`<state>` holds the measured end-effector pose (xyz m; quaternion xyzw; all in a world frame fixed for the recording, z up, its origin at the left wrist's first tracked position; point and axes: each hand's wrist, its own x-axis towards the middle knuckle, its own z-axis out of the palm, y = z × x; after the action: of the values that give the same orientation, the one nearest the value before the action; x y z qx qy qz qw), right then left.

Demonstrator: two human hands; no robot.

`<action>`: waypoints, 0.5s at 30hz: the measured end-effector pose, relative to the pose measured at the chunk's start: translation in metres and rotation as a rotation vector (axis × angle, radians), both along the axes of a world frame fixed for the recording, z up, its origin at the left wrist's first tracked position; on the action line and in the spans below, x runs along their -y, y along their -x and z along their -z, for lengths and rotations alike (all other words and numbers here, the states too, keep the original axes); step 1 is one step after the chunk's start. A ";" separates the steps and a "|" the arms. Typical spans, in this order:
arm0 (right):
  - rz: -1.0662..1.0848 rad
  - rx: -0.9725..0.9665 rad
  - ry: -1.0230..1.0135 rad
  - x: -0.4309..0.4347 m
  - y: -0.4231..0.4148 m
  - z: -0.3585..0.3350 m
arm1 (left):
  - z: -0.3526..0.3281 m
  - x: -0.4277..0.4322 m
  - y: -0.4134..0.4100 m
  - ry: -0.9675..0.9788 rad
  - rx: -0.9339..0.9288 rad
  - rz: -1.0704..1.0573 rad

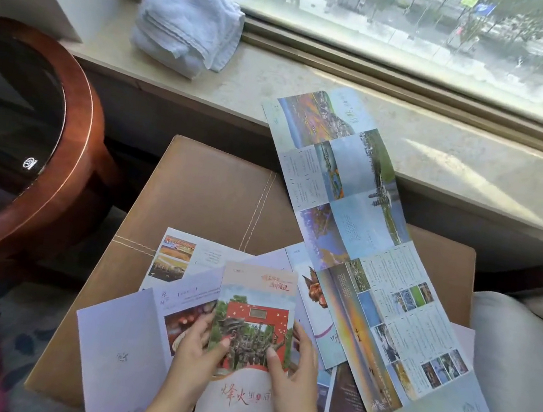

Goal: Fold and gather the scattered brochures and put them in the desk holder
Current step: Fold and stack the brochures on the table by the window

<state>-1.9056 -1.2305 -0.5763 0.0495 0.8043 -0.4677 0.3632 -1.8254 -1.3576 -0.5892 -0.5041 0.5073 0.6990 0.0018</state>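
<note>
A folded brochure (255,307) with a red gate picture on its cover lies on top of the pile. My left hand (195,351) grips its left edge and my right hand (294,361) grips its right edge, thumbs on the cover. Under it lie opened brochures: a pale one with food pictures (128,342) to the left and another (316,301) to the right. A long unfolded brochure (360,252) stretches from the window sill down to the lower right. No desk holder is in view.
The brochures lie on a tan leather ottoman (216,191). A round wooden table with a dark glass top (73,152) stands at left. A folded white towel (187,18) sits on the stone window sill (460,154). A pale cushion (519,359) is at right.
</note>
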 end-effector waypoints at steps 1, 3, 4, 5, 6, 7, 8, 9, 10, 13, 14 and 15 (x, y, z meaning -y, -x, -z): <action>0.003 0.021 0.026 0.001 0.001 -0.002 | -0.002 0.002 0.000 0.009 -0.010 0.002; 0.018 0.099 0.068 0.007 0.004 -0.006 | -0.006 0.007 0.002 0.050 -0.022 -0.001; 0.025 0.116 0.085 0.010 0.006 -0.007 | -0.008 0.012 0.003 0.071 -0.022 -0.003; 0.029 0.108 0.107 0.016 0.008 -0.009 | -0.010 0.018 0.004 0.091 -0.019 0.004; 0.034 0.094 0.121 0.022 0.009 -0.010 | -0.011 0.024 0.005 0.113 -0.014 0.027; 0.047 0.090 0.136 0.030 0.011 -0.012 | -0.012 0.030 0.005 0.138 -0.009 0.055; 0.058 0.092 0.149 0.039 0.012 -0.012 | -0.012 0.037 0.005 0.159 -0.004 0.072; 0.063 0.091 0.168 0.049 0.012 -0.014 | -0.013 0.044 0.004 0.170 0.004 0.076; 0.050 0.085 0.176 0.059 0.013 -0.014 | -0.013 0.051 0.003 0.182 0.023 0.073; 0.013 0.057 0.173 0.091 0.016 -0.011 | -0.011 0.078 0.006 0.240 0.090 0.018; 0.014 0.047 0.175 0.102 0.019 -0.009 | -0.010 0.087 0.009 0.273 0.103 0.013; 0.015 0.033 0.168 0.114 0.024 -0.007 | -0.009 0.095 0.013 0.311 0.117 0.020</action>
<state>-1.9296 -1.3440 -0.5696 0.0327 0.7556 -0.5355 0.3758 -1.8387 -1.4530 -0.5805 -0.5330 0.6135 0.5813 -0.0398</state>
